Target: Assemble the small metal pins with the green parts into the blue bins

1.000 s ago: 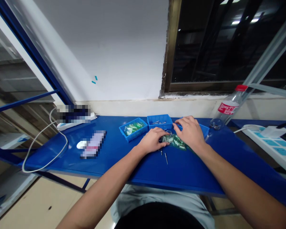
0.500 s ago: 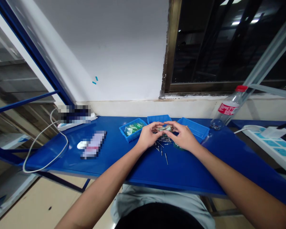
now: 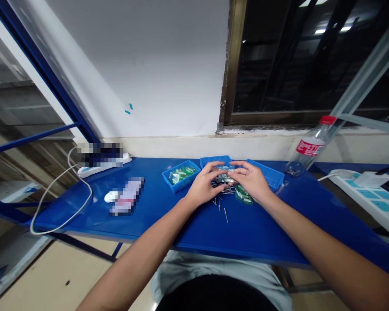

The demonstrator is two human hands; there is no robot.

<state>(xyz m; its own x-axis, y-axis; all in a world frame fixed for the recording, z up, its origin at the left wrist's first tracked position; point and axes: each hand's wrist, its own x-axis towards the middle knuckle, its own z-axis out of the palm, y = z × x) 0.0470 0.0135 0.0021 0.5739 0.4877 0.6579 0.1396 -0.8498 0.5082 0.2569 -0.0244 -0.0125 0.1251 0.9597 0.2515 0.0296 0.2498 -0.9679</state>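
Note:
A small clear plastic packet with pale pieces inside is held up between both hands, above the table. My left hand is curled at its left side, thumb below and fingers over the top edge. My right hand grips its right side with thumb and fingers. Beneath them lies a loose pile of metal pop rivets, partly covered by the hands. One rivet sits apart, nearer the table's front. Beside my right wrist rests a green-tinted packet.
A blue bin at the left contains green packets. Another blue bin stands behind my hands, and a third blue bin is at the right. Beyond are a bottle, a power strip and, leftward, a phone.
My hands have come together from the spread packets and lifted one packet off the table. It now shows flatter and more face-on between my fingers than half a second ago.

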